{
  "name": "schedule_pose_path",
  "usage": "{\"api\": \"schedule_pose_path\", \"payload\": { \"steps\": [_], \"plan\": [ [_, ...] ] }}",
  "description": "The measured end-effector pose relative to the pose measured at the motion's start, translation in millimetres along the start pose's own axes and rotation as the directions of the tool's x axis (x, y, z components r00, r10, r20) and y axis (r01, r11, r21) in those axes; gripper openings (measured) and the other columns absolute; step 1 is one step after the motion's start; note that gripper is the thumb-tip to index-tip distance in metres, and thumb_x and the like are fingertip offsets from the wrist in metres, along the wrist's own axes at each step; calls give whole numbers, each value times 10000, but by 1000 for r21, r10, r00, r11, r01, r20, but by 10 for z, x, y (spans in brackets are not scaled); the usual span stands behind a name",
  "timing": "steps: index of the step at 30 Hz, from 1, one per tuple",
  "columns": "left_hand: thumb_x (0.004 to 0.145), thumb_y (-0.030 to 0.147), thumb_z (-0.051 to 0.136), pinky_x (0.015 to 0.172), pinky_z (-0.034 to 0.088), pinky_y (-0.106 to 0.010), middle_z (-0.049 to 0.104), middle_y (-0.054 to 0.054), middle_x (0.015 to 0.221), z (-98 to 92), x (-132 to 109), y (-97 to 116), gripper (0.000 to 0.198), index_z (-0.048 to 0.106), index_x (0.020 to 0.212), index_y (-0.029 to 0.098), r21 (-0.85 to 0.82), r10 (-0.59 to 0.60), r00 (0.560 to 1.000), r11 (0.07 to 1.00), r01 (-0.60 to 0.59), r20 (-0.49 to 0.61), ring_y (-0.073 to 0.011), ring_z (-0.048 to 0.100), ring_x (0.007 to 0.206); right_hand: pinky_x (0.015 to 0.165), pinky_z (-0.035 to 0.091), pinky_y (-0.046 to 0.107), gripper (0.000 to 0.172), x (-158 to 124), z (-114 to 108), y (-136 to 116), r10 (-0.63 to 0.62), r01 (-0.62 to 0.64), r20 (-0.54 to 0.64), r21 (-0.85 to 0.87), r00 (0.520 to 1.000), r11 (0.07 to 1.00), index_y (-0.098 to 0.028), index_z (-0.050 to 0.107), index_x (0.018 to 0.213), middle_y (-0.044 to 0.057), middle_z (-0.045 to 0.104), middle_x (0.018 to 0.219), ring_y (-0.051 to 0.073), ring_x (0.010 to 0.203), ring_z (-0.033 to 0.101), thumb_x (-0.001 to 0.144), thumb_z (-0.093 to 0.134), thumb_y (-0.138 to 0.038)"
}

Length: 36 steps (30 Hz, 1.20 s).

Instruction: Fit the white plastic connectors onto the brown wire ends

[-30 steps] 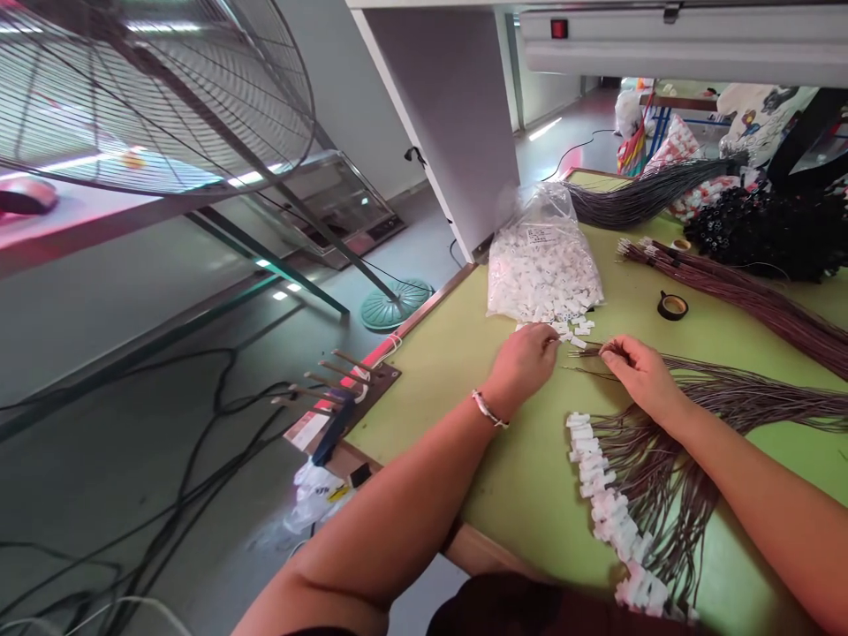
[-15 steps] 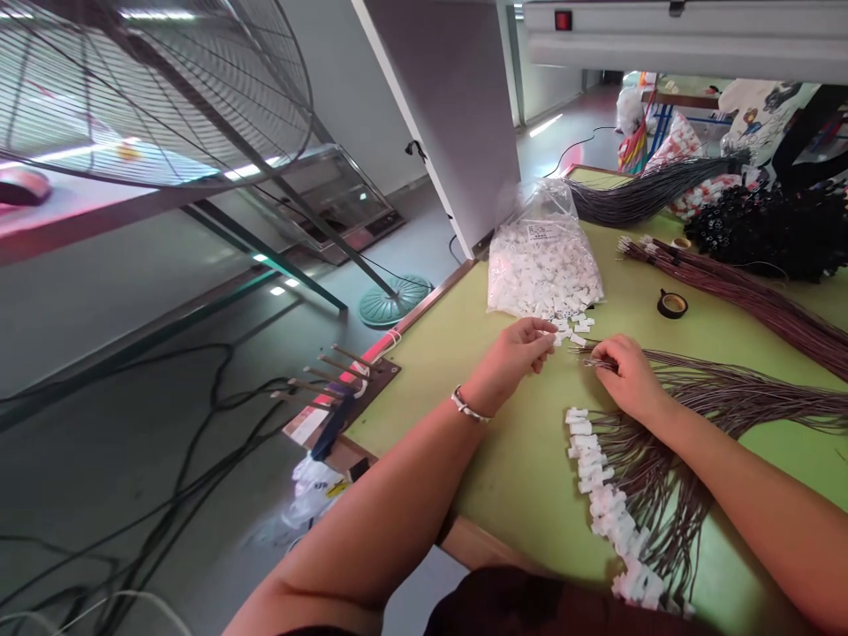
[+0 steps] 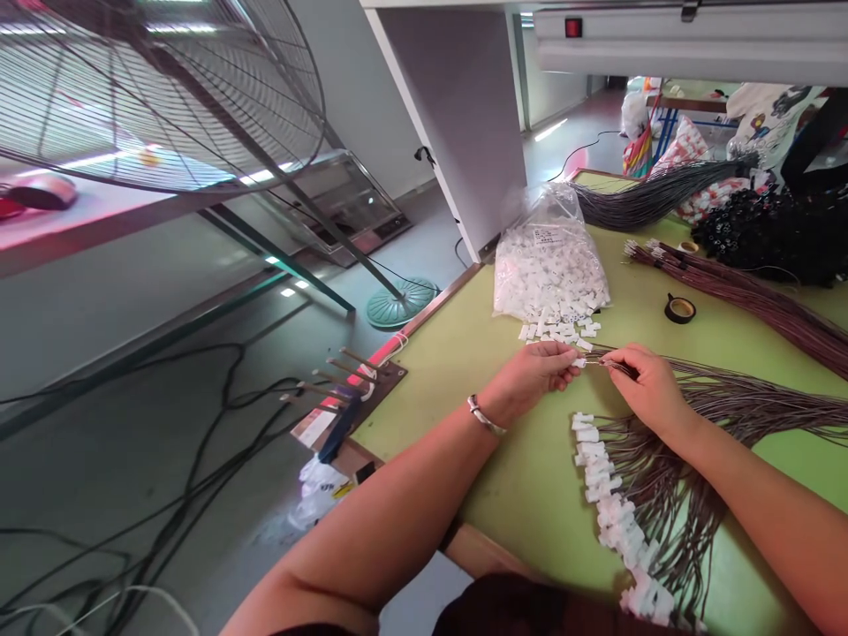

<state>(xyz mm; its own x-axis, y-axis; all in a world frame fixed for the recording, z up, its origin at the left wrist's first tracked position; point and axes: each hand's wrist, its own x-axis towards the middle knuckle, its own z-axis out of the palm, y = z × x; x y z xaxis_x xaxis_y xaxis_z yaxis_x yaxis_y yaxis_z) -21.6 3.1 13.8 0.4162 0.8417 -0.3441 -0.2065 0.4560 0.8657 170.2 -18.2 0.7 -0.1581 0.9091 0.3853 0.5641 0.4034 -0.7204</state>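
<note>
My left hand (image 3: 533, 378) pinches a small white connector (image 3: 579, 362) just in front of a pile of loose white connectors (image 3: 560, 331). My right hand (image 3: 646, 384) is closed on the end of a thin brown wire (image 3: 606, 362), whose tip meets the connector. That wire belongs to a brown wire bundle (image 3: 748, 397) running off to the right on the green table (image 3: 457, 362). Below the hands lies a row of wires fitted with white connectors (image 3: 613, 508). A clear bag of white connectors (image 3: 549, 265) stands behind the pile.
A tape roll (image 3: 679, 308) lies right of the bag. More wire bundles (image 3: 729, 287) and a heap of black parts (image 3: 768, 234) sit at the back right. A wire rack with pegs (image 3: 344, 380) is at the table's left edge. A large fan (image 3: 165, 88) stands left.
My left hand picked a white connector from the pile and brought it rightward. My right hand shifted its wire end toward it, so the two now meet.
</note>
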Motion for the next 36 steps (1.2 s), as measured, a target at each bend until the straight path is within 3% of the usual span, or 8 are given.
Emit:
{"api": "schedule_pose_path", "payload": {
  "steps": [4, 9, 14, 19, 28, 36],
  "plan": [
    [647, 278, 771, 519, 395, -176, 618, -9, 633, -13, 5, -11, 265, 677, 807, 88, -2, 10, 1000, 1000, -10, 9, -37, 512, 509, 647, 452, 280, 121, -13, 12, 17, -16, 14, -30, -52, 999, 999, -200, 648, 766, 27, 631, 732, 162, 680, 577, 756, 543, -141],
    [616, 237, 789, 482, 375, -184, 629, 1, 615, 4, 25, -63, 261, 681, 811, 101, 99, 85, 995, 992, -79, -61, -41, 512, 476, 655, 440, 275, 125, -37, 12, -7, -39, 39, -9, -58, 999, 998, -201, 617, 761, 16, 605, 728, 158, 696, 563, 746, 533, -109],
    [591, 244, 809, 522, 424, -162, 649, -12, 625, 98, 6, -111, 274, 657, 766, 97, -109, -13, 1000, 994, 16, 24, -45, 548, 518, 615, 405, 258, 147, -62, 1, -79, -91, 91, 15, -42, 996, 995, -201, 550, 722, 1, 541, 692, 144, 659, 508, 730, 492, -66],
    [608, 226, 804, 519, 431, -156, 650, -14, 651, 174, -19, -153, 256, 638, 748, 89, -157, 16, 996, 988, -2, 87, -39, 545, 520, 645, 401, 278, 117, -100, 6, -106, -212, 214, 25, -134, 977, 968, -195, 522, 742, 24, 523, 718, 158, 690, 490, 797, 473, -104],
    [630, 231, 780, 515, 430, -184, 630, -3, 614, 168, -17, -150, 271, 605, 787, 95, -81, 55, 998, 995, -51, 39, -54, 551, 498, 633, 417, 262, 115, -106, 0, -74, -44, 45, 7, -104, 999, 994, -198, 570, 676, 4, 587, 670, 147, 655, 533, 682, 521, -94],
    [667, 252, 747, 473, 416, -187, 616, 9, 584, 171, -13, -166, 239, 589, 772, 106, 124, 88, 995, 988, -93, 50, -55, 531, 454, 568, 366, 248, 116, -116, 12, -81, -73, 83, 68, -150, 995, 985, -197, 543, 610, -9, 544, 592, 129, 578, 483, 668, 519, -99]
  ]
}}
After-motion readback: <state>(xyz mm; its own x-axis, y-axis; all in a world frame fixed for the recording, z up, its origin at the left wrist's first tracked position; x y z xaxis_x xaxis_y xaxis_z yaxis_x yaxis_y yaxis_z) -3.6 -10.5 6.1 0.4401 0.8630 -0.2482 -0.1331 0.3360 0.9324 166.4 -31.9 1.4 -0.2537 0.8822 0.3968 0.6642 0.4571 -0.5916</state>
